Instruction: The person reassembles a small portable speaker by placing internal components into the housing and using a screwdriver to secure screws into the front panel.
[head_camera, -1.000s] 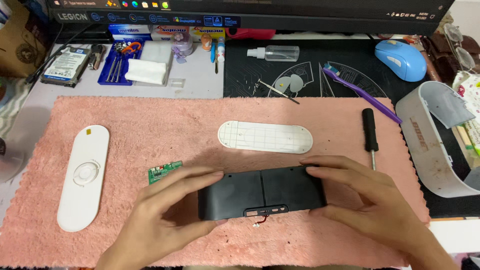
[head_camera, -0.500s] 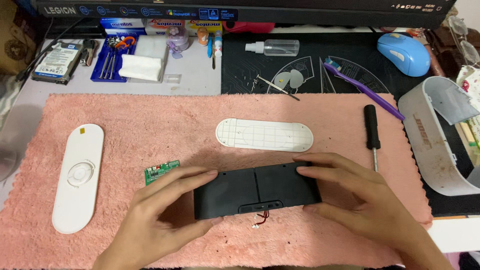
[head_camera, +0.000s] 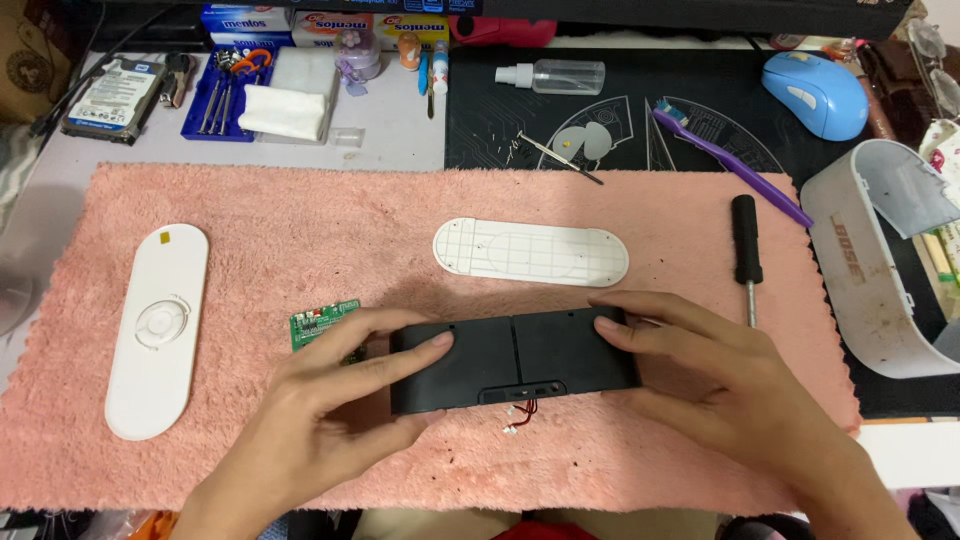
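Low centre of frame, on pink towel (head_camera: 620, 210): black speaker core (head_camera: 515, 360) clasped by left hand (head_camera: 330, 420) and right hand (head_camera: 700, 370), risking snagged red wires (head_camera: 520, 412) or knocked green circuit board (head_camera: 322, 324).

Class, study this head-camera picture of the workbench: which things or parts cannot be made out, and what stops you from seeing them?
- Black housing: its ends sit under the left hand and right hand.
- Circuit board: near edge covered by left fingers; parts too small to tell.
- Red wires: where they join lies inside the housing.
- White shell: cut off by the right edge.
- Tool tray: tips too small.
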